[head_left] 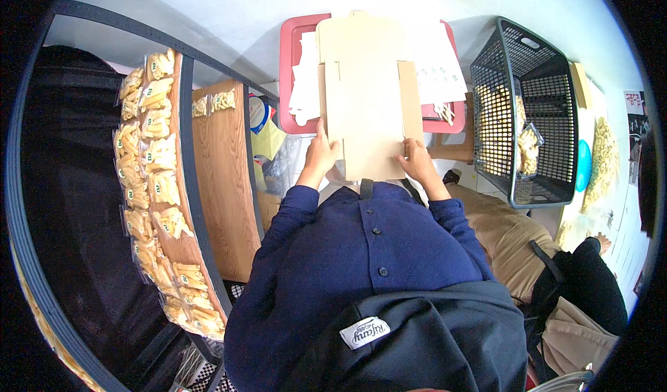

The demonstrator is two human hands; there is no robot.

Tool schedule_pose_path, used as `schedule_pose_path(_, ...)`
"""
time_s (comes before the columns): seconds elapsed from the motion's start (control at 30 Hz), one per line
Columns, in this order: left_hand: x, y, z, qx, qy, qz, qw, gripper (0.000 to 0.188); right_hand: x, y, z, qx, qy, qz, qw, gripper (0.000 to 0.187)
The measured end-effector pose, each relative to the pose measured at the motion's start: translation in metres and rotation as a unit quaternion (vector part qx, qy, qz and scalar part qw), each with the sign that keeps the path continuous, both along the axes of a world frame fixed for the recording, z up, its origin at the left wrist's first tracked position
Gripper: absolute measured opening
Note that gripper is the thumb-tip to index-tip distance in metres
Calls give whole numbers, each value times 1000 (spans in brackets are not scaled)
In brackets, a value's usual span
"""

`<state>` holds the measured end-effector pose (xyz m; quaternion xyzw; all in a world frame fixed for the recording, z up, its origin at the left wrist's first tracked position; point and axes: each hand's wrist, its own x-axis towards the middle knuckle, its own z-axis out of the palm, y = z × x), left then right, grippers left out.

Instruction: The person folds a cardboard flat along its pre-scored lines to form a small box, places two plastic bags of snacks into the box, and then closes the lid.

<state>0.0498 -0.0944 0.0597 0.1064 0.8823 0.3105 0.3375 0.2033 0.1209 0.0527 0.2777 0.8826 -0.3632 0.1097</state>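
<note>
A flat, unfolded brown cardboard box [365, 111] with cut slots and side flaps is in front of me, its near end close to my body. My left hand [320, 157] grips its left side near the bottom corner. On the opposite side my right hand [420, 161] holds the lower right edge, thumb on top of the board. Beneath the far part of the cardboard is a red tray [285, 79]. White sheets [442, 72] stick out around the board in the tray, some with small green prints.
To the left, a shelf rack carries several clear bags of pale snack sticks [160, 154]. A dark perforated crate [495, 124] stands at right with a few bags inside. Another person in a tan top [511, 229] is close by at lower right, beside a pale surface with loose snacks [602, 163].
</note>
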Motion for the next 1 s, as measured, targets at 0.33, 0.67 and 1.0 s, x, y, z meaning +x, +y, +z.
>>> schedule_pose_path(0.33,-7,-5,4,179,71,29,981,64,6,-3,47,-99,-5,-5,995,66)
schedule_pose_path(0.67,-19,-7,7,213,57,42,974,65,13,-21,72,118,-5,174,978,73)
schedule_pose_path(1.0,-23,-11,15,240,-33,17,970,61,5,11,44,233,125,326,908,55)
